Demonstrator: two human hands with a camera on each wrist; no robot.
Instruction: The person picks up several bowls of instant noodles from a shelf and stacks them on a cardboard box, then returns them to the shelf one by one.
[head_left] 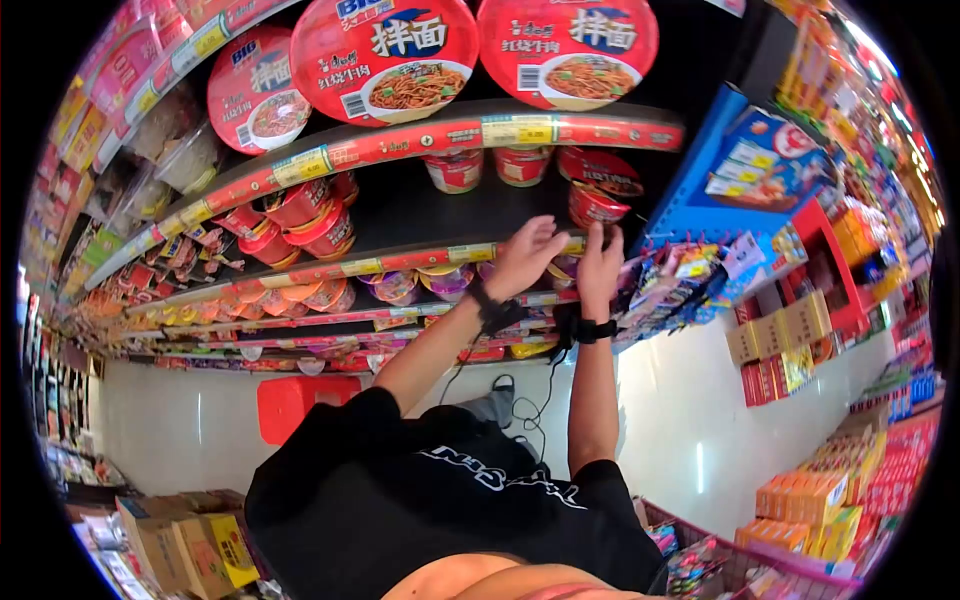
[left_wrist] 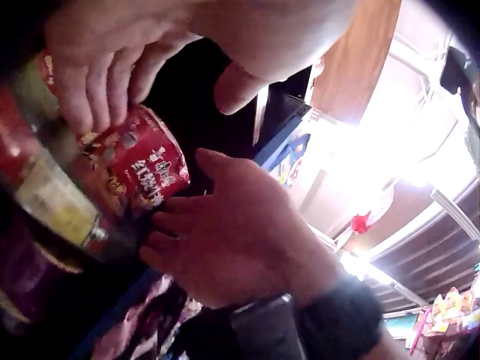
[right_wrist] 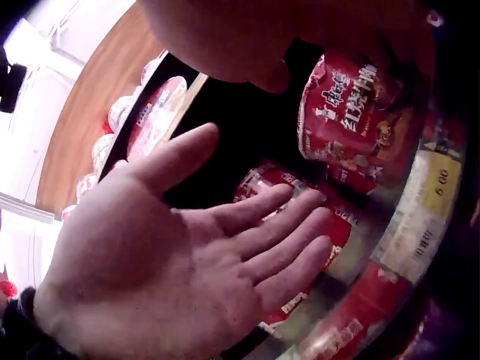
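Observation:
A red instant noodle cup (head_left: pixel 598 204) stands at the right end of a middle shelf, beside the blue side panel. My left hand (head_left: pixel 524 260) is held left of it in front of the shelf edge; in the right wrist view its palm and fingers are spread straight. My right hand (head_left: pixel 599 268) is just below the cup, fingers pointing toward it. From the left wrist, the right hand's thumb and fingers (left_wrist: pixel 174 219) show close beside the red cup (left_wrist: pixel 154 161), apart from each other. Another red cup (right_wrist: pixel 337 225) is partly hidden behind the left hand.
Large red noodle bowls (head_left: pixel 385 60) fill the shelf above, whose price-tag rail (head_left: pixel 420 138) juts out. More red cups (head_left: pixel 320 235) are stacked further left. Hanging packets (head_left: pixel 690 262) line the blue panel (head_left: pixel 690 185). A red stool (head_left: pixel 300 405) stands on the floor.

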